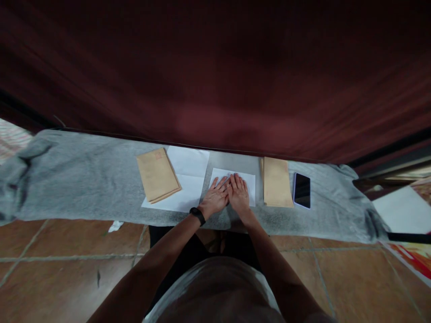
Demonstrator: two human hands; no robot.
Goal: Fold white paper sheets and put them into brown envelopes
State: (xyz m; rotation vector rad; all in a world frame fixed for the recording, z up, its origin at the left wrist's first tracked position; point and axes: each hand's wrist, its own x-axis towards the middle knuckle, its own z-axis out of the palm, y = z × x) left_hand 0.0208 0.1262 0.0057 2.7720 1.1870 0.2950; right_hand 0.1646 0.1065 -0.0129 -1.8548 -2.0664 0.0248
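A white sheet of paper [251, 184], apparently folded, lies on the grey cloth in front of me. Flat on its left half rests my left hand [215, 197], fingers stretched out. My right hand [239, 193] also presses flat on the paper, its fingers extended and meeting the left fingertips near the middle. Both palms face down, and they cover much of the sheet. Left of my hands are larger white sheets [191, 161] with a crease across them. Brown envelopes [158, 175] lie on top of those sheets. More brown envelopes [278, 181] are stacked to the right.
A phone [302, 190] with a dark screen lies right of the right-hand envelopes. The narrow surface is covered with grey cloth [87, 175]. Dark red fabric [215, 89] rises behind it. A scrap of white paper [116, 226] is on the tiled floor [77, 242].
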